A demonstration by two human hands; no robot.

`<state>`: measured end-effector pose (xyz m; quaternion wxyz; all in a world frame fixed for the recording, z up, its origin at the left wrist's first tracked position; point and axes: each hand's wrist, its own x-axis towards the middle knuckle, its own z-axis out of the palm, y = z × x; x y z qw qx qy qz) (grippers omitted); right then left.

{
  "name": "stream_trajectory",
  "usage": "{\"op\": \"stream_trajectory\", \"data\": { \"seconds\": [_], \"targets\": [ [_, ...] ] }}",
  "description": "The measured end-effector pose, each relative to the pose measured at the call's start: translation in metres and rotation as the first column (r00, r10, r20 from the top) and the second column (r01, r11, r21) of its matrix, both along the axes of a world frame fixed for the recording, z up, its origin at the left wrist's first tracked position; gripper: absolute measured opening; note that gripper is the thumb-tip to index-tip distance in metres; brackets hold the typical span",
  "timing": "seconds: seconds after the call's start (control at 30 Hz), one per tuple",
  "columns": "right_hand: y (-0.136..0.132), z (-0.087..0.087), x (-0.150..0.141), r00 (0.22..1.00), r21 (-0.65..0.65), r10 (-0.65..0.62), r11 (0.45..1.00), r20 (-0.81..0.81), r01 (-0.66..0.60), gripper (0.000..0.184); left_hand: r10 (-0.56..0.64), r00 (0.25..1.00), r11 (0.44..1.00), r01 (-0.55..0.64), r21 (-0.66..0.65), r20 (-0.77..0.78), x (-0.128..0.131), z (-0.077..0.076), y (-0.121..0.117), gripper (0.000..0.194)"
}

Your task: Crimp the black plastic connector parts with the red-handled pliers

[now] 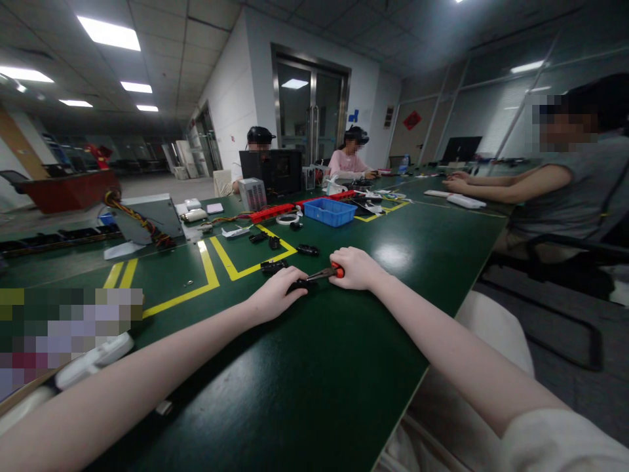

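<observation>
My right hand (354,267) is closed around the orange handles of a pair of pliers (320,275). The pliers' metal jaws point left and reach a small black part (298,285). My left hand (278,293) grips that black part low over the green table; its exact kind I cannot make out, and the fingers hide much of it. Whether the jaws are clamped on the part is too small to tell. Just beyond my left hand lies another black piece (273,266), with a similar black piece (308,250) to its right.
Yellow tape (230,259) marks areas on the green table (339,380). A blue bin (330,212) stands behind my hands, near red power strips (272,213). A metal power supply unit (147,219) with wires is at left. Co-workers sit across and at right (580,170).
</observation>
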<state>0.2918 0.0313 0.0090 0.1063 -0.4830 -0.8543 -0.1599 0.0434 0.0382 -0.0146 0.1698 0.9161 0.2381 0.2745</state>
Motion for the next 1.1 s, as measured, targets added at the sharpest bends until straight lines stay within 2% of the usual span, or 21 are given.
{"op": "stream_trajectory", "data": {
  "seconds": [0.67,0.9,1.1],
  "targets": [
    [-0.0002,0.0015,-0.0025,1.000,-0.018,0.001,1.000,-0.006,-0.001,0.020,0.024,1.000,0.999,-0.025,0.032,0.004,-0.0004,0.0015,-0.0008,0.020],
    [0.0018,-0.0007,0.0020,0.999,0.019,-0.026,0.999,-0.035,0.027,0.020,0.089,0.996,0.991,-0.087,-0.100,0.020,0.0020,0.0063,-0.0047,0.023],
    [0.0018,0.0000,0.0017,1.000,0.039,0.004,0.999,-0.015,-0.003,0.020,0.072,0.997,0.995,-0.071,-0.072,0.022,0.0018,0.0073,-0.0049,0.021]
  ]
}}
